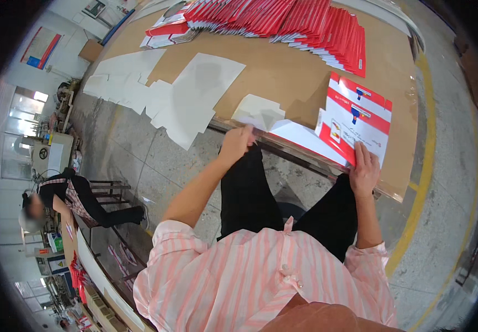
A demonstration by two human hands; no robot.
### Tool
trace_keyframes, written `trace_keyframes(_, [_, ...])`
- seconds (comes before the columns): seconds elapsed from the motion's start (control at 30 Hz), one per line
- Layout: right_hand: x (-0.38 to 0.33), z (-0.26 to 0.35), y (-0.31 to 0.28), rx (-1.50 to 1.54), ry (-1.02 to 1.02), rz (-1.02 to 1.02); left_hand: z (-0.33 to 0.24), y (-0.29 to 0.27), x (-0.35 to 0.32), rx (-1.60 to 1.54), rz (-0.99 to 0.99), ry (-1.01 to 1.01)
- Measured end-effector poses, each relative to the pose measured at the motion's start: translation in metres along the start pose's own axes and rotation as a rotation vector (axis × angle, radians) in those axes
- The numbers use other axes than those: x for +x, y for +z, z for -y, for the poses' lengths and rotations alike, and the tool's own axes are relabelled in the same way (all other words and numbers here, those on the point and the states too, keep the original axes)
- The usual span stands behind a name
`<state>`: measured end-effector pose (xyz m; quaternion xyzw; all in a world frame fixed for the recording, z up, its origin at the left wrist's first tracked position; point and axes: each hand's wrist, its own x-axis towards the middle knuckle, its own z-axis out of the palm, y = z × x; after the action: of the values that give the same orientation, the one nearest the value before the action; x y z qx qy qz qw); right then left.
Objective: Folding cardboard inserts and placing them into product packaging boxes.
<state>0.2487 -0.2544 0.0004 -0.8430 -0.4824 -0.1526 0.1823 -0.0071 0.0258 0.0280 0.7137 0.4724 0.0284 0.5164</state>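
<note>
My left hand (237, 145) is closed in a pinch at the table's near edge, beside a small cream-white piece of card (258, 112). What its fingertips grip, if anything, is too blurred to name. My right hand (365, 170) grips the near edge of a flat red-and-white printed carton (359, 119), fingers on top and thumb hidden. The carton lies at the table's right, with blue tool pictures facing up. From under its left side a folded white flap (308, 138) reaches toward my left hand.
Overlapping red-and-white cartons (261, 19) fan across the back of the brown table (283, 72). Large white card sheets (200, 91) lie left, overhanging the edge. A black stool (290, 209) shows between my legs. Farther left, another person (78, 202) sits by a second table (103, 271).
</note>
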Motion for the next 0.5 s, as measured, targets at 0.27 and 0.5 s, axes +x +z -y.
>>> trace_keyframes(0.27, [0.005,-0.010,-0.016,0.100,-0.068,0.093,-0.026,0.037,0.003,0.050,-0.518,0.316])
trace_keyframes(0.5, [0.012,0.004,-0.023,-0.074,-0.151,0.276,-0.039,0.062,-0.005,0.542,-0.227,1.124])
